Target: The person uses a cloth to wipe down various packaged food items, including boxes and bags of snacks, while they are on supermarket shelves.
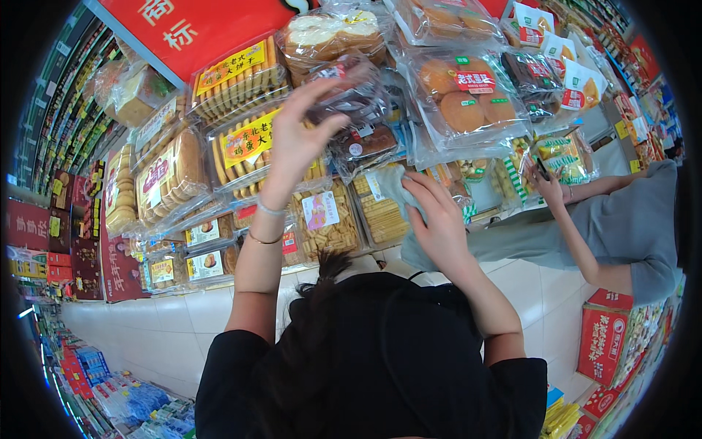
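Note:
My left hand (pixel 307 131) is raised over the display, fingers apart and curved, beside a clear plastic bag of dark brown baked goods (pixel 364 101); no hold on the bag shows. A pale grey-green cloth (pixel 396 184) is gripped in my right hand (pixel 436 214), and its lower part hangs down beside the wrist. Under the cloth's edge sits a clear box of pale ridged biscuits (pixel 381 219). Another dark packaged cake (pixel 364 147) lies between my hands. To the left are stacked trays of finger biscuits (pixel 241 82) with yellow labels.
Packs of round cakes (pixel 466 104) lie at the upper right. A large cream-topped bread (pixel 334 35) and a red sign (pixel 203 27) stand at the back. On the right a person in grey (pixel 609 219) holds a dark object. Red cartons (pixel 603 340) stand on the tiled floor.

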